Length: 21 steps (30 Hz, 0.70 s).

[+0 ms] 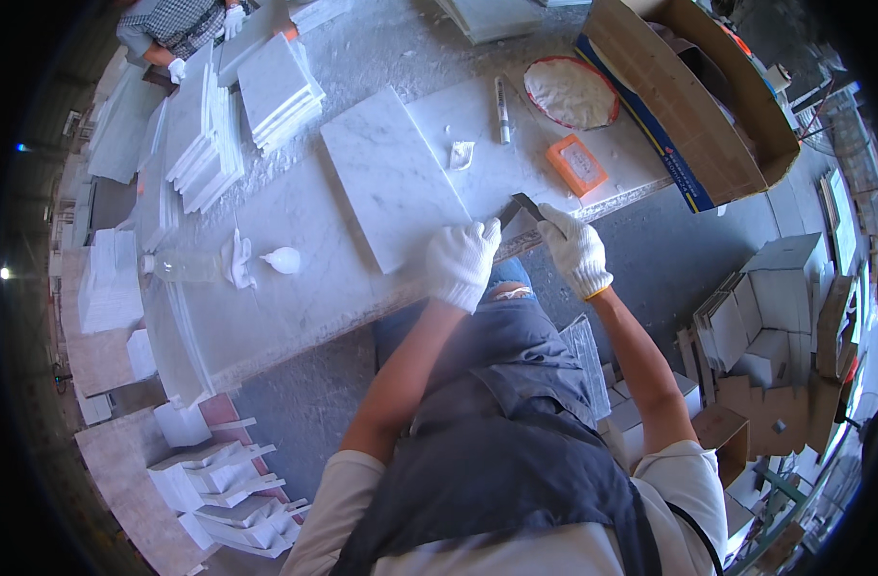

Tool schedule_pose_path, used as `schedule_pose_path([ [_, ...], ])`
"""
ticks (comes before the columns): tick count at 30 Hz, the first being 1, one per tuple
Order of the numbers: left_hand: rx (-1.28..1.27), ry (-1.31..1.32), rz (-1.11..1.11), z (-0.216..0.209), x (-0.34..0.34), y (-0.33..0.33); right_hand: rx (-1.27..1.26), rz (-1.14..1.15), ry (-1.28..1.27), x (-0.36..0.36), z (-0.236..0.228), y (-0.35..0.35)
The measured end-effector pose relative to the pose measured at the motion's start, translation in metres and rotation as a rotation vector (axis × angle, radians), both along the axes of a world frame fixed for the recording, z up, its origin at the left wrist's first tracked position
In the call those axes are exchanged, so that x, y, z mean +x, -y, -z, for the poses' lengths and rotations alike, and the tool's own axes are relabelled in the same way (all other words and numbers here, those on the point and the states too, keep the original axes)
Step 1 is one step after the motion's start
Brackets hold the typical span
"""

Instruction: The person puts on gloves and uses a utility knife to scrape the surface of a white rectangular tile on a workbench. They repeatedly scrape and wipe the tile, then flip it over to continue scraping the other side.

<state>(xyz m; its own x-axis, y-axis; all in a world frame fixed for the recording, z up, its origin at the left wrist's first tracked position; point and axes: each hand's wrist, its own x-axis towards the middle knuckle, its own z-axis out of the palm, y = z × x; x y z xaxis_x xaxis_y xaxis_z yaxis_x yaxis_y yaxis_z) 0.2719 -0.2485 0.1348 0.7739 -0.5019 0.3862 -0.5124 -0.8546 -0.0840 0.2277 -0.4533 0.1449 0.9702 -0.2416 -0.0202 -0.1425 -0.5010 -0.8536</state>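
Landmark: the marble tile (396, 178), lying flat on the stone tabletop (305, 312). Left of the tile, beyond its upper left corner, stand leaning stacks of slabs (276, 91); a clear bottle (185, 266), a crumpled white item (237, 259) and a white bulb (283, 259) lie well apart from its left edge, with bare stone between bulb and tile. The tile's lower corner is near the tabletop's front edge; a strip of stone separates the two. Right of the tile, a small white scrap (461, 156) lies just beside its right edge, then a marker (502, 110). Farther right are an orange block (575, 165) and white powdery material (569, 93) inside a red rim. A cardboard box (664, 91) bounds the far right side.

Left hand (461, 264): gloved, at the tile's lower right edge, fingers bent, close to the dark tool; whether it grasps anything cannot be told. Right hand (575, 252): gloved, to the right of the tile, partly closed, grasping a dark bladed tool (527, 204) that points back toward the tile.
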Motion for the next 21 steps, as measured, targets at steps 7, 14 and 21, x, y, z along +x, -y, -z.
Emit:
schedule_pose_path([
  [7,0.054,-0.068,0.016,-0.013,0.0,-0.001,-0.152,-0.168,0.151,-0.006,0.006,0.001],
  [14,-0.572,-0.047,0.026,-0.027,-0.003,0.009,0.481,0.137,-0.077,-0.004,-0.007,0.007],
  [21,-0.343,-0.113,0.026,-0.047,0.018,0.028,0.738,0.206,-0.088,-0.004,-0.034,0.014],
])
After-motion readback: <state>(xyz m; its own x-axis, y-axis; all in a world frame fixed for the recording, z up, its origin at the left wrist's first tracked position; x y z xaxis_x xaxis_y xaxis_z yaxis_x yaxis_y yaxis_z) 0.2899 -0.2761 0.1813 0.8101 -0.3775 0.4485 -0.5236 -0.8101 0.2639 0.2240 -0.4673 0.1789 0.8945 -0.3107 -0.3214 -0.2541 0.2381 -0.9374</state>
